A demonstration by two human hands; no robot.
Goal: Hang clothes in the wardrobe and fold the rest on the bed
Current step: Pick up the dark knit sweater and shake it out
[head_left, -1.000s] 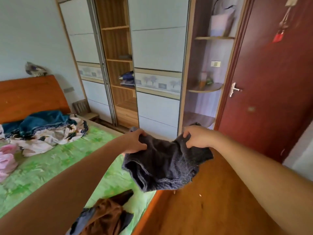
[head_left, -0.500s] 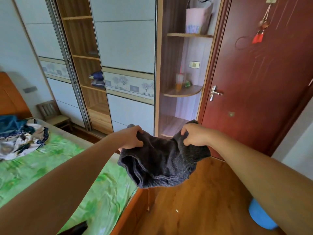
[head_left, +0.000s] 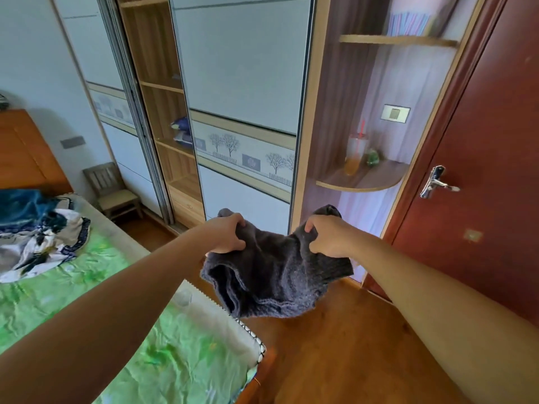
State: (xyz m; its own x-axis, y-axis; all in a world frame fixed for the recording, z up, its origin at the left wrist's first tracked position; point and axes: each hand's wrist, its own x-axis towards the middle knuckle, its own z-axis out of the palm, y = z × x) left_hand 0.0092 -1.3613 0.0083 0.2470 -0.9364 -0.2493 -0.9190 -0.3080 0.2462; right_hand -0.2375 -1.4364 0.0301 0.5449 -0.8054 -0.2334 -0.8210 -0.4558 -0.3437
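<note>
The person holds a dark grey knitted garment (head_left: 277,275) in the air past the corner of the bed (head_left: 186,345), facing the wardrobe (head_left: 242,83). The left hand (head_left: 227,234) and right hand (head_left: 326,237) each pinch its top edge, fingers curled. I think the carrying step is in hand; next comes the choice to hang or fold.

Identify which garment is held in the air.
The dark grey knit, gripped by left hand and right hand; the blue garment and patterned cloth lie on the bed.

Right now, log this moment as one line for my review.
left hand: grips dark knit garment | right hand: grips same garment | garment: in air, off the bed | facing: wardrobe | hanger: none visible
</note>
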